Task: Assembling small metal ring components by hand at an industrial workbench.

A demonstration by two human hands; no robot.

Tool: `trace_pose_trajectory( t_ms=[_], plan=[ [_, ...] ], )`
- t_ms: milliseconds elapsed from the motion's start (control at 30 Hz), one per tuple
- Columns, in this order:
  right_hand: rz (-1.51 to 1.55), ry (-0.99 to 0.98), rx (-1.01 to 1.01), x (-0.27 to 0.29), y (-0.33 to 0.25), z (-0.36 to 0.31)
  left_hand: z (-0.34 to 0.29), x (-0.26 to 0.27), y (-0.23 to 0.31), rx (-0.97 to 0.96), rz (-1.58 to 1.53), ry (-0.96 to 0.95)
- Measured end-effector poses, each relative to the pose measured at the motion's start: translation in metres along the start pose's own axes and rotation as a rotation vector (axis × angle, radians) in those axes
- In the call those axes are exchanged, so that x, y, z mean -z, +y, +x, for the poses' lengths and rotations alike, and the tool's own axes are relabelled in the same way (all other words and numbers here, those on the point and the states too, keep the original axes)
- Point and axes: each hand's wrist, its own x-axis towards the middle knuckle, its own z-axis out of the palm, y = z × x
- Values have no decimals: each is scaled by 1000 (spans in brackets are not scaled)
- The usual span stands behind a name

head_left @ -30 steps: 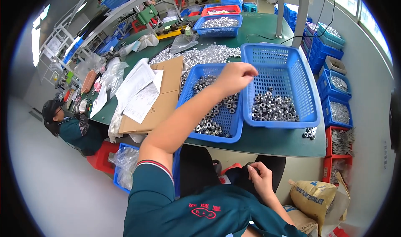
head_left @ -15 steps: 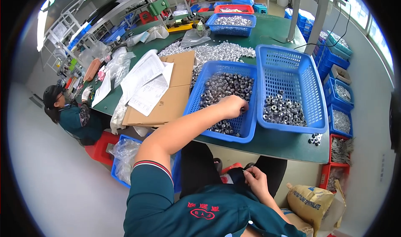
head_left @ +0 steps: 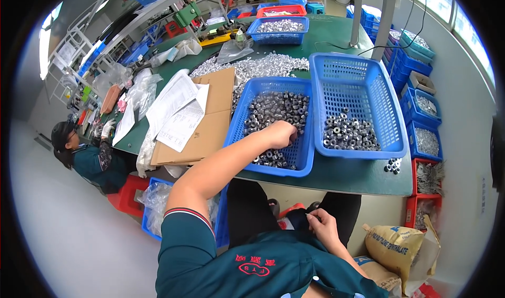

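Observation:
My left hand (head_left: 280, 135) reaches into the nearer blue basket (head_left: 231, 135), over its bare floor near the right wall. Its fingers are curled, and their tips are hidden behind the hand. Dark and silvery metal nuts (head_left: 276, 109) fill the far part of this basket, and more lie below my wrist. My right hand (head_left: 323, 226) is low over my lap, thumb and finger pinched together at a small dark thing too small to name. Right of the first basket stands a second blue basket (head_left: 357, 77), with similar nuts (head_left: 350, 134) piled at its near end.
Several loose nuts (head_left: 393, 165) lie near the right corner of the green table (head_left: 357, 180). Shiny small parts (head_left: 263, 64) spread behind the baskets. Cardboard (head_left: 215, 122) and papers (head_left: 181, 122) lie left. A co-worker (head_left: 87, 151) sits far left. Sacks (head_left: 394, 245) stand lower right.
The whole view has shifted slightly, so the table and baskets appear farther left. My left hand stays inside the nearer basket with fingers curled. My right hand keeps its pinch over my lap.

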Motion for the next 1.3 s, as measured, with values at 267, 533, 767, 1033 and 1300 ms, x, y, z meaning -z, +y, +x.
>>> trace_pose_trajectory(
  t_ms=[267,533,767,1033,1300],
  plan=[
    [9,-2,24,-4,5,0,-5,-2,8,-45,82,-39],
    [-9,22,6,-4,-1,-1,-16,10,17,-20,-13,-18],
    [39,22,115,0,-23,-10,-77,49,34,-23,-1210,81],
    [-131,-44,542,5,-120,-13,-156,-5,66,-159,-1894,116],
    [-327,-43,870,-23,-136,-2,-185,-37,82,-18,-1957,175]
  ],
)
